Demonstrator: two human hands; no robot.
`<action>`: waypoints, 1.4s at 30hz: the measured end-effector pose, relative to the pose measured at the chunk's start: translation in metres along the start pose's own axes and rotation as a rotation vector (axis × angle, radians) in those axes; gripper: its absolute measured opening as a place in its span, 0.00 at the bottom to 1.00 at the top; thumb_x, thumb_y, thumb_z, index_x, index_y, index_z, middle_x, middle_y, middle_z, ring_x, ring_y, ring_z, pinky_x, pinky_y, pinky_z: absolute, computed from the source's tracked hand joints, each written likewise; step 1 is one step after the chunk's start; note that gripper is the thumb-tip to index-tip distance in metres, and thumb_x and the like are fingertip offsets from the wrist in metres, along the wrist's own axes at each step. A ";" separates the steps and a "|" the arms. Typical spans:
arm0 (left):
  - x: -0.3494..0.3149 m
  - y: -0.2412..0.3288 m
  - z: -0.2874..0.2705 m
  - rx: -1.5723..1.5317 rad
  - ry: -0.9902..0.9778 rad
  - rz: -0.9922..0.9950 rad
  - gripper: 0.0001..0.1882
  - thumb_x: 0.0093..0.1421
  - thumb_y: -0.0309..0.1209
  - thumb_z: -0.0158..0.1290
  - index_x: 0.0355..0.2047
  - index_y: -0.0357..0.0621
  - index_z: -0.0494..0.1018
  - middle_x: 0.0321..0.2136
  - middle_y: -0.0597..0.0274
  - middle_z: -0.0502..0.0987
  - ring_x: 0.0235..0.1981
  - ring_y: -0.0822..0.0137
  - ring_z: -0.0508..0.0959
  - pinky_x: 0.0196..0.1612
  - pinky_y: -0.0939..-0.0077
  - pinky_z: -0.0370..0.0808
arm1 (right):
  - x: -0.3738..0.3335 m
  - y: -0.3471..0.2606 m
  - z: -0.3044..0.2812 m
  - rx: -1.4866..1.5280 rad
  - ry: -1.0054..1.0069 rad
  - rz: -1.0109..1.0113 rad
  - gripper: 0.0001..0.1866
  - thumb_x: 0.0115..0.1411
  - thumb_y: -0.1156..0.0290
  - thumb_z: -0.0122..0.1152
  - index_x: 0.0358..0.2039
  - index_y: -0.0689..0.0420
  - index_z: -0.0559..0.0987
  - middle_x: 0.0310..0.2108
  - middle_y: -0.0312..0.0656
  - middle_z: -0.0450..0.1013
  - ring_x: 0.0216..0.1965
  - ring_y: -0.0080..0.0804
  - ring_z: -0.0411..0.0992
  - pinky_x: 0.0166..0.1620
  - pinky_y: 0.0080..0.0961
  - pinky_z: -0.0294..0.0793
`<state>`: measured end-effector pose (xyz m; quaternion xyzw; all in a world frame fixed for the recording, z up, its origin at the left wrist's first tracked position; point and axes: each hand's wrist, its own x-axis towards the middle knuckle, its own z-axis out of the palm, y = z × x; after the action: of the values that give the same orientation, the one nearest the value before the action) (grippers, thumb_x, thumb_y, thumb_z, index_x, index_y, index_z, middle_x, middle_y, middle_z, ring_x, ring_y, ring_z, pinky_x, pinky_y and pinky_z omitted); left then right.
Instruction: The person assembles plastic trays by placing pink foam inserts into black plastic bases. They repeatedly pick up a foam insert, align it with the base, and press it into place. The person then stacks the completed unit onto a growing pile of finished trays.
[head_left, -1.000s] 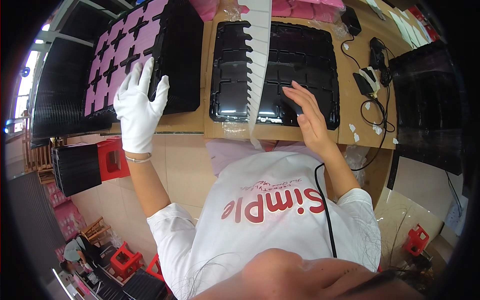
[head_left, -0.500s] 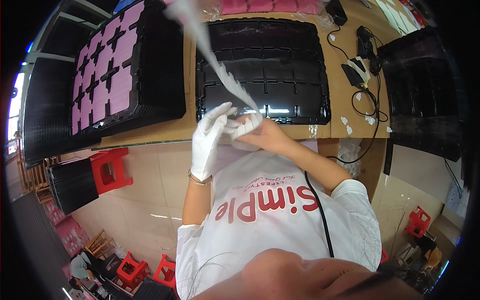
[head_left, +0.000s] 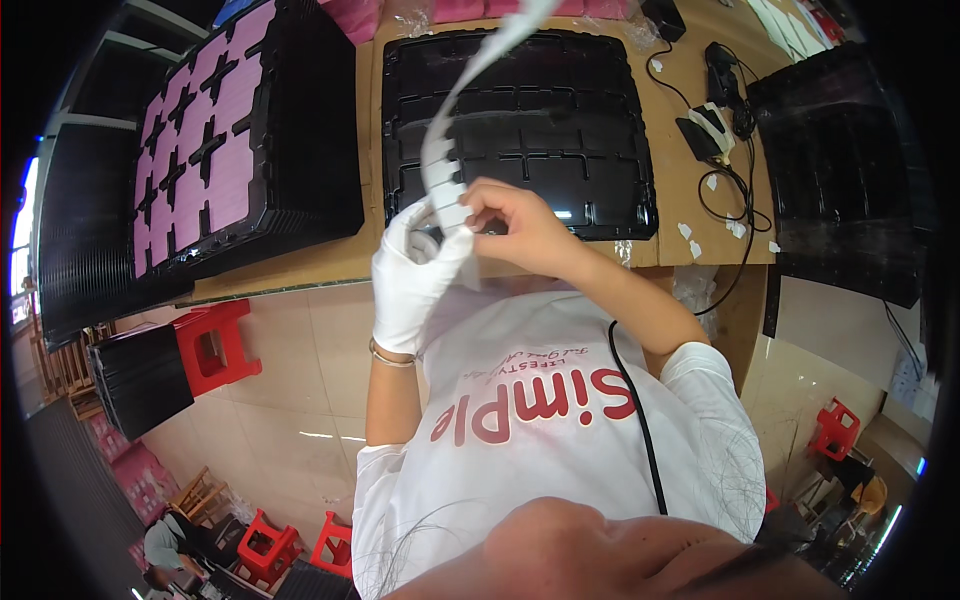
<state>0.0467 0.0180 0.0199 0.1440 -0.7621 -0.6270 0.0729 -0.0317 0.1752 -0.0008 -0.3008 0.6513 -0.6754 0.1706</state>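
Observation:
A long white strip with a notched, tooth-like edge [head_left: 440, 160] rises from between my hands and curves up past the far edge of the tray. My left hand [head_left: 412, 285], in a white glove, is closed on the strip's lower end. The bare fingers of my right hand [head_left: 515, 228] pinch the strip's edge right beside the glove. Beyond both hands lies a shiny black plastic tray [head_left: 520, 110] with moulded compartments, on a brown cardboard-covered table [head_left: 690, 240].
At left stands a tall stack of black trays [head_left: 310, 150] with pink sheets [head_left: 225, 160] on top. Black cables [head_left: 745, 200] and white scraps [head_left: 695, 248] lie to the right, before more black trays [head_left: 840, 170]. A red stool [head_left: 215, 345] and a bent-over person [head_left: 170, 545] are behind.
The strip has swung from leaning left to curving up and right. Both hands have come together on it, the right fingers now pinching its edge beside the glove.

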 end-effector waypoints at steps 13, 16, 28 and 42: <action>0.040 0.023 -0.006 -0.278 0.238 -0.161 0.10 0.62 0.35 0.58 0.33 0.40 0.77 0.22 0.70 0.76 0.18 0.85 0.67 0.22 0.91 0.60 | -0.002 0.003 0.013 0.070 0.116 0.302 0.05 0.55 0.77 0.66 0.32 0.60 0.78 0.32 0.36 0.77 0.32 0.18 0.74 0.37 0.15 0.73; 0.049 0.019 -0.009 -0.193 0.283 -0.132 0.10 0.62 0.34 0.58 0.31 0.39 0.77 0.23 0.70 0.76 0.19 0.85 0.68 0.22 0.90 0.61 | -0.002 0.005 0.014 -0.150 0.181 0.041 0.05 0.52 0.78 0.68 0.29 0.59 0.79 0.32 0.36 0.77 0.32 0.23 0.74 0.37 0.18 0.73; 0.049 -0.025 -0.018 -0.252 0.252 -0.176 0.11 0.59 0.33 0.61 0.24 0.42 0.73 0.22 0.69 0.76 0.23 0.82 0.72 0.27 0.88 0.67 | 0.221 0.090 -0.086 -0.489 0.075 -0.025 0.08 0.49 0.67 0.67 0.28 0.56 0.83 0.28 0.41 0.79 0.32 0.31 0.77 0.38 0.28 0.75; 0.056 -0.034 -0.019 -0.409 0.236 -0.261 0.07 0.58 0.27 0.61 0.28 0.39 0.74 0.23 0.64 0.77 0.22 0.79 0.75 0.25 0.86 0.71 | 0.254 0.096 -0.080 -1.021 0.075 0.140 0.08 0.44 0.65 0.68 0.25 0.54 0.84 0.27 0.46 0.79 0.34 0.42 0.78 0.41 0.37 0.75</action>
<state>0.0032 -0.0232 -0.0134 0.2953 -0.5810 -0.7508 0.1074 -0.2905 0.0705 -0.0456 -0.2769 0.9223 -0.2686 0.0234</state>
